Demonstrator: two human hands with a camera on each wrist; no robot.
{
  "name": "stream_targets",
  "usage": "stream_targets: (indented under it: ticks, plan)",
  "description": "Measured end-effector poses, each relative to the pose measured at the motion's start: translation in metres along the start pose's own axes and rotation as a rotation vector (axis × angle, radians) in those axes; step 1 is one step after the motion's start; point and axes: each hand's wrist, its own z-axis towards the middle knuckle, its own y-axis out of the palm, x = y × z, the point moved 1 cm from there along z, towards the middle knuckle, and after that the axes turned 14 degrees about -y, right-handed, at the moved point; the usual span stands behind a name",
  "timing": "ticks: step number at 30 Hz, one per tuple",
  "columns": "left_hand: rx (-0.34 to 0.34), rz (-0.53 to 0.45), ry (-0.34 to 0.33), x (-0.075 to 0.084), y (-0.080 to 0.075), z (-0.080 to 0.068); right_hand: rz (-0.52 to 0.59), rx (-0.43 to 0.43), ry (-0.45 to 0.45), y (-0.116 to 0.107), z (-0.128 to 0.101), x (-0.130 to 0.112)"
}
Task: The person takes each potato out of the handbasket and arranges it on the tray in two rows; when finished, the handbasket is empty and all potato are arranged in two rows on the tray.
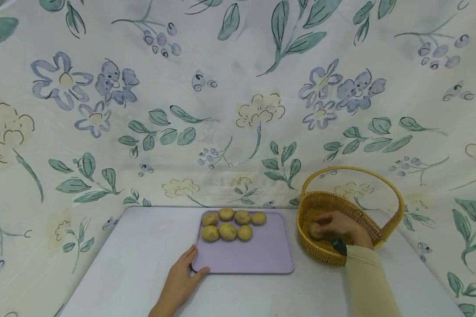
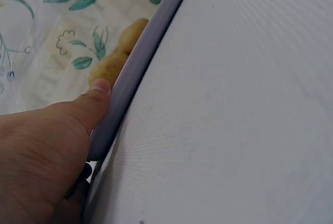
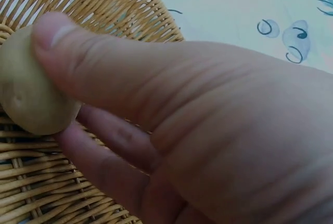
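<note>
A lilac tray lies on the table with several small potatoes in two rows at its far end. My left hand grips the tray's near left corner, thumb on the rim. A wicker basket with a hoop handle stands right of the tray. My right hand is inside it, thumb and fingers pinching a small potato. In the right wrist view the thumb presses that potato above the woven basket floor.
The pale table has its left and right edges close to the tray and basket. A floral cloth hangs behind and around the table as a backdrop.
</note>
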Motion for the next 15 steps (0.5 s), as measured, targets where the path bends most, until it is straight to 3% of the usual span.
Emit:
stream_targets:
  ticks: [9,15]
  plan:
    - [-0.005,0.004,0.004,0.0004,-0.0006,0.0004,0.155,-0.035,-0.038,0.0003,-0.0013,-0.0006]
    - [-0.01,0.008,-0.005,0.0003,-0.0002,0.0009,0.145,-0.01,-0.048,-0.0004,-0.0015,0.0023]
